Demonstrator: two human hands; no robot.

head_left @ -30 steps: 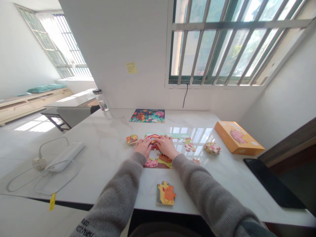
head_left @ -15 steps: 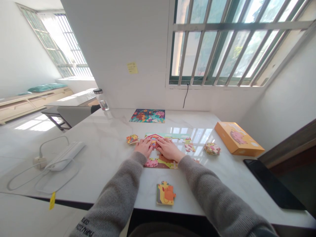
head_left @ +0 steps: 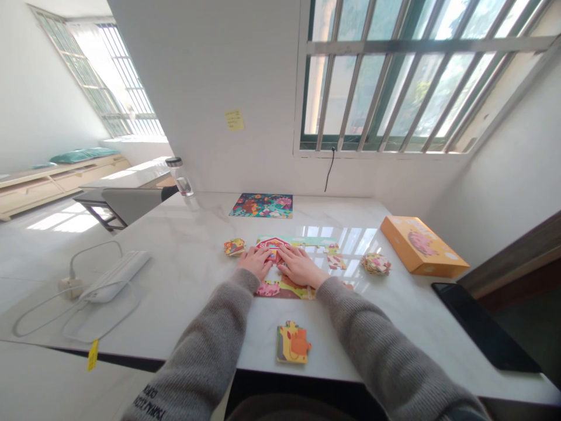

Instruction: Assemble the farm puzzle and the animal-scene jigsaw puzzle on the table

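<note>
Resting flat open left hand [head_left: 255,261] and right hand [head_left: 300,266] on red-barn cardboard jigsaw [head_left: 272,243] | neither gripping | loose yellow cardboard piece [head_left: 293,344] seemingly next to place

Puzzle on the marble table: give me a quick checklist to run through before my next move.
1. Left hand and right hand resting on the puzzle beside the red barn, nothing held: cannot tell.
2. Puzzle fully filled in: not ok, a gap shows between the hands.
3. Yellow jigsaw pieces on the marble table, inside its near edge: ok.
4. Stack of loose pieces lying right of the puzzle: ok.
5. Picture sheet at the far side, uncovered: ok.
</note>
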